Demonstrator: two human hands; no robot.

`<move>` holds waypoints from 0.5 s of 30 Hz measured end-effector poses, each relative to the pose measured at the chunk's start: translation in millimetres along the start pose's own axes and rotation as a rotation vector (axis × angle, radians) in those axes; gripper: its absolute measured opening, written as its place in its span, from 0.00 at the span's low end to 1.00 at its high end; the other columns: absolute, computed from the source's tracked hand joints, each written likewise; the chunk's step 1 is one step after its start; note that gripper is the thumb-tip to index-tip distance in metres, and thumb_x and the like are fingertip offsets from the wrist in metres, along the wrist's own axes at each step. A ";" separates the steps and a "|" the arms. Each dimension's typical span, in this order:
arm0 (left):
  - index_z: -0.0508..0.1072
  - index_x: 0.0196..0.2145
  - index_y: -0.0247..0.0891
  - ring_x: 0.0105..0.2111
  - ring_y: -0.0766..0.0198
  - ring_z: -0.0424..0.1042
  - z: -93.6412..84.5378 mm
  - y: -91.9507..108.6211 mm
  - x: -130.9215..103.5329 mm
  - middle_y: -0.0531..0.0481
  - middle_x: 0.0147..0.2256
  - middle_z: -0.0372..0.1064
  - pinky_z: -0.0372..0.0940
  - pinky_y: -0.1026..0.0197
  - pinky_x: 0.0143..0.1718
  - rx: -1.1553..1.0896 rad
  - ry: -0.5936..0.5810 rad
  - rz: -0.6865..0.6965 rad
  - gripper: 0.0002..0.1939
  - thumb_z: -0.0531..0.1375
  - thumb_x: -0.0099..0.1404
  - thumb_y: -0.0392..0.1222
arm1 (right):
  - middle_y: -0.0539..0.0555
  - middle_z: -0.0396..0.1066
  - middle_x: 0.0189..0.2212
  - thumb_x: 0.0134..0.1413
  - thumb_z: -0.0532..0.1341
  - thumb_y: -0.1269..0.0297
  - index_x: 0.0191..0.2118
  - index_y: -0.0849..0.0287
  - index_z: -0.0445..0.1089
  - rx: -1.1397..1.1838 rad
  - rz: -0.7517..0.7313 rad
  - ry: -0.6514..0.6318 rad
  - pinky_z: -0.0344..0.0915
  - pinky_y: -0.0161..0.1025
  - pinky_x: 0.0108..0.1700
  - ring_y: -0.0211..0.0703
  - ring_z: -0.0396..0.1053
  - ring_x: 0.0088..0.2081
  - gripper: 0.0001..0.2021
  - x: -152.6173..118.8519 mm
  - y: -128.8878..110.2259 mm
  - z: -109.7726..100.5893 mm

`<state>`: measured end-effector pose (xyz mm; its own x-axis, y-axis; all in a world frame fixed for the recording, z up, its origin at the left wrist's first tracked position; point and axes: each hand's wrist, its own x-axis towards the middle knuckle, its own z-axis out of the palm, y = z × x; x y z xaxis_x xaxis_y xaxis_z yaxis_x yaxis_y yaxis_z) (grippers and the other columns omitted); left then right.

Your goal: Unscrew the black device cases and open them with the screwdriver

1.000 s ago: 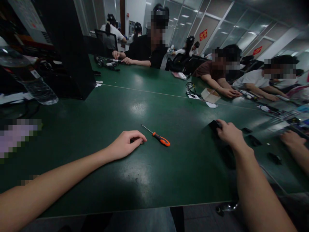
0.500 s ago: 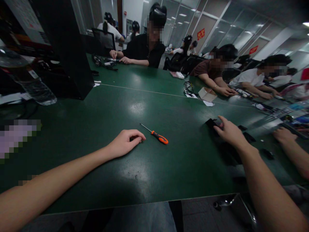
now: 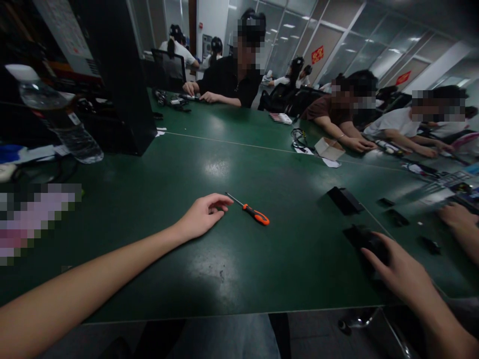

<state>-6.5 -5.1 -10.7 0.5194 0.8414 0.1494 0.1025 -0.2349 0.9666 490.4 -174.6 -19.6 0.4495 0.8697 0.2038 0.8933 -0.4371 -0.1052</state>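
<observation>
My left hand [image 3: 205, 213] rests on the green table [image 3: 164, 284] with its fingers loosely bent and the thumb apart, holding nothing. Close to its fingertips lies a screwdriver [image 3: 256, 214] with an orange and black handle, its tip pointing toward the hand. At the right, my right hand [image 3: 402, 267] has its thumb and fingers around a dark rounded object [image 3: 374, 248]; its exact kind is unclear, and part of it is covered by the hand. Beyond that hand, a black box-shaped piece [image 3: 345, 200] sits alone on the tabletop.
A clear plastic bottle [image 3: 62, 119] and a tall black cabinet panel [image 3: 127, 85] stand at the left. Small black parts [image 3: 396, 217] lie at the right, near another person's hand [image 3: 458, 219]. An open carton [image 3: 329, 148] sits farther back. Several people work around the tables.
My right hand has left the black box-shaped piece and moved nearer to me, onto the dark rounded object. My left hand's fingers have loosened slightly. The view has shifted a little.
</observation>
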 end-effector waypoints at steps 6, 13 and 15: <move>0.74 0.46 0.32 0.46 0.59 0.77 -1.3 -6.5 4.4 0.42 0.46 0.76 0.69 0.50 0.55 -0.221 0.009 -0.081 0.14 0.62 0.61 0.29 | 0.60 0.72 0.57 0.63 0.58 0.50 0.61 0.52 0.64 0.406 -0.449 -0.157 0.72 0.55 0.56 0.56 0.74 0.54 0.24 -60.0 -103.6 -12.4; 0.74 0.49 0.33 0.48 0.55 0.77 -2.3 0.2 0.1 0.40 0.48 0.76 0.69 0.48 0.56 -0.199 -0.026 0.002 0.16 0.63 0.66 0.42 | 0.58 0.65 0.63 0.67 0.58 0.58 0.63 0.51 0.63 0.571 -0.840 -0.272 0.63 0.53 0.65 0.50 0.62 0.64 0.21 -61.6 -261.8 -24.5; 0.74 0.52 0.35 0.50 0.53 0.76 -2.5 6.4 -3.7 0.40 0.49 0.75 0.68 0.49 0.55 -0.092 -0.085 0.069 0.19 0.64 0.65 0.43 | 0.59 0.66 0.61 0.68 0.57 0.58 0.60 0.53 0.66 0.613 -0.844 -0.198 0.64 0.52 0.64 0.50 0.64 0.63 0.18 -46.5 -277.4 -29.9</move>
<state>-9.9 -8.6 -4.6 0.5929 0.7797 0.2013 -0.0115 -0.2418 0.9703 221.8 -100.6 29.2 -0.3729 0.8835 0.2836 0.7371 0.4677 -0.4877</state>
